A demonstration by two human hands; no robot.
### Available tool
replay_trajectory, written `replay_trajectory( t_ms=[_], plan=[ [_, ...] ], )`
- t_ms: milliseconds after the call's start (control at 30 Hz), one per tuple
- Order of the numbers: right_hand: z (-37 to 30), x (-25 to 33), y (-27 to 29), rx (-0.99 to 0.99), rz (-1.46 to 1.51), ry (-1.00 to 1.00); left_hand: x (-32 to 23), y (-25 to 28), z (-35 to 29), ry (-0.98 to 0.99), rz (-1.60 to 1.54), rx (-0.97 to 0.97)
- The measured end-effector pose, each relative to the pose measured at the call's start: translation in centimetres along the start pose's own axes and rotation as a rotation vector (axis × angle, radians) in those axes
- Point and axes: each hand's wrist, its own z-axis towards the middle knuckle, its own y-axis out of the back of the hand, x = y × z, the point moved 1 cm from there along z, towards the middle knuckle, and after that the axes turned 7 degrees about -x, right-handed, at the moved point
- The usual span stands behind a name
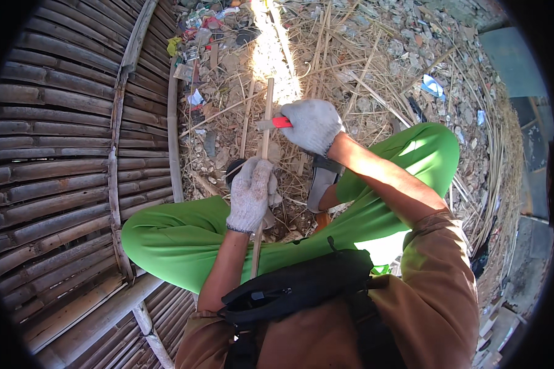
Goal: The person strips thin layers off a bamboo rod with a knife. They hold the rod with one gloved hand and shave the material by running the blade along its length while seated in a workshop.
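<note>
A long, thin bamboo strip (268, 104) runs upright through the middle of the view, its lower end resting against my lap. My left hand (250, 187), in a pale knitted glove, is closed around the strip's middle. Further up, my right hand (313, 125), gloved the same way, grips a knife (281, 123) with a red handle. The knife's short blade lies across the strip, touching or very near it; I cannot tell how deep it sits. Most of the knife's handle is hidden inside my right fist.
A slatted bamboo wall (55, 135) stands close on my left. Rubble, dry shavings and loose bamboo strips (375, 92) cover the ground ahead and to the right. A black waist bag (295, 286) rests on my lap between my green-trousered legs (172, 240). Bright sunlight washes out a patch ahead.
</note>
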Motion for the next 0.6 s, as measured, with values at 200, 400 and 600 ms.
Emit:
replay_trajectory(
  t_ms=[200, 400, 600],
  plan=[
    [1.6, -3.0, 0.7, -0.175, -0.012, -0.136, 0.1, -0.1, -0.4, -0.035, 0.029, 0.086],
    [3.1, -10.0, 0.6, -0.271, -0.082, -0.302, -0.9, -1.1, -2.0, 0.023, -0.002, 0.212],
    [1.5, -6.0, 2.2, -0.201, 0.059, -0.248, -0.2, -0.6, -0.5, -0.028, -0.024, 0.033]
  ],
)
